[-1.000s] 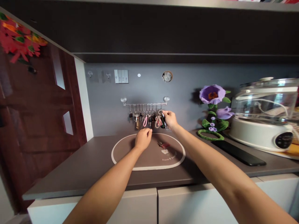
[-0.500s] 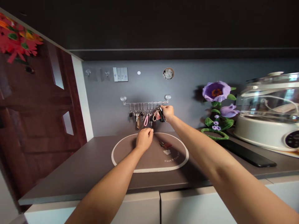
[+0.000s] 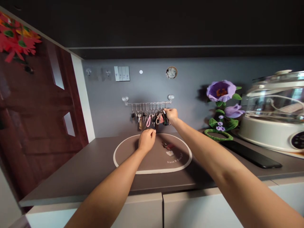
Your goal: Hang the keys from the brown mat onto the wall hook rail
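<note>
A clear hook rail [image 3: 148, 103] with several hanging keys [image 3: 139, 117] is fixed to the grey wall. At its right end my right hand [image 3: 172, 116] pinches a key ring with dark keys [image 3: 166, 119]; the fingers partly hide it. Just left of it hang a beaded loop and a pink tag [image 3: 161, 118], and a pink strap loop [image 3: 148, 121] is farther left. My left hand [image 3: 146, 139] is closed above the brown oval mat [image 3: 128, 158], and whatever is in it is hidden. A small dark red key holder [image 3: 169, 146] lies on the mat.
Purple artificial flowers [image 3: 220, 91] and a black phone [image 3: 250, 154] sit on the counter [image 3: 78, 167] to the right, beside a white appliance [image 3: 263, 131] with a clear cover. A dark cabinet [image 3: 152, 25] overhangs it. A red-brown door [image 3: 40, 126] is at left.
My right hand has moved very slightly, staying at the rail's right end, and the keys beside it have shifted a little. My left hand has hardly moved. The view has tilted slightly.
</note>
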`<state>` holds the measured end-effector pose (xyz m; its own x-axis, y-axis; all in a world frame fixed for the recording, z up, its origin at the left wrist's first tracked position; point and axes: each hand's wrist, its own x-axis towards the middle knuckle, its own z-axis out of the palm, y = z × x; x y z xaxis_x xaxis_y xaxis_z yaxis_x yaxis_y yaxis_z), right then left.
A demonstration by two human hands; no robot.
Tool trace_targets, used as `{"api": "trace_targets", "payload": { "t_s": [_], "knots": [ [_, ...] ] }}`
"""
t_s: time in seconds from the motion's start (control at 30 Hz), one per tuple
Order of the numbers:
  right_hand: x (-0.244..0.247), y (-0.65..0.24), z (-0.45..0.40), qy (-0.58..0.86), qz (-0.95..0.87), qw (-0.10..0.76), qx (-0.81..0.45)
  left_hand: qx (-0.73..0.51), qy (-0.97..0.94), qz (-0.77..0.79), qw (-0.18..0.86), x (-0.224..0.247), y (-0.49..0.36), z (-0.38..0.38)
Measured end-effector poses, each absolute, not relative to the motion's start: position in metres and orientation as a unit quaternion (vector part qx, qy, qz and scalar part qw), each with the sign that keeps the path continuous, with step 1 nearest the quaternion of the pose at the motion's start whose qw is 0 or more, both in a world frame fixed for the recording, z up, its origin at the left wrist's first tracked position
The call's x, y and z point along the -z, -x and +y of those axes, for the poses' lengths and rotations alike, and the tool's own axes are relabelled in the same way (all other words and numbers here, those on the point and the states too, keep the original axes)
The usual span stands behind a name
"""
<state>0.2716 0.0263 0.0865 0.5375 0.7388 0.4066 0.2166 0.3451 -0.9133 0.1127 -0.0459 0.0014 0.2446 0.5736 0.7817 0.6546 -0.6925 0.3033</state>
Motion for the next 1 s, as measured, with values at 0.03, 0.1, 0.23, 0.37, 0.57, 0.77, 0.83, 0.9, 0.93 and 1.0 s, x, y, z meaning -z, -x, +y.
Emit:
{"api": "trace_targets", "payload": {
  "t_s": [0.03,0.1,0.23,0.37,0.57,0.77,0.83,0.9,0.93,1.0],
  "knots": [
    [-0.085,-0.272,0.028,0.537,-0.444,0.691,-0.195,0.474,0.787,-0.392,0.041,-0.001,-0.113,-0.046],
    [-0.082,-0.272,0.031,0.528,-0.448,0.692,-0.204,0.476,0.786,-0.392,0.037,-0.002,-0.113,-0.046],
    [-0.077,-0.274,0.036,0.520,-0.452,0.694,-0.209,0.478,0.787,-0.388,0.036,-0.001,-0.113,-0.045],
    [-0.073,-0.275,0.038,0.502,-0.457,0.696,-0.232,0.481,0.788,-0.382,0.041,0.001,-0.112,-0.044],
    [-0.072,-0.277,0.036,0.465,-0.472,0.706,-0.250,0.470,0.797,-0.377,0.042,0.001,-0.113,-0.044],
    [-0.075,-0.279,0.013,0.457,-0.483,0.700,-0.259,0.462,0.810,-0.361,0.025,0.003,-0.113,-0.042],
    [-0.074,-0.280,0.001,0.441,-0.494,0.696,-0.279,0.457,0.815,-0.357,0.019,0.004,-0.113,-0.041],
    [-0.070,-0.280,-0.013,0.425,-0.511,0.683,-0.304,0.450,0.821,-0.352,0.013,0.005,-0.113,-0.041],
    [-0.067,-0.280,-0.020,0.422,-0.521,0.672,-0.313,0.445,0.825,-0.349,0.011,0.005,-0.113,-0.041],
    [-0.058,-0.281,-0.034,0.425,-0.540,0.648,-0.329,0.431,0.834,-0.343,0.007,0.005,-0.113,-0.042]
  ]
}}
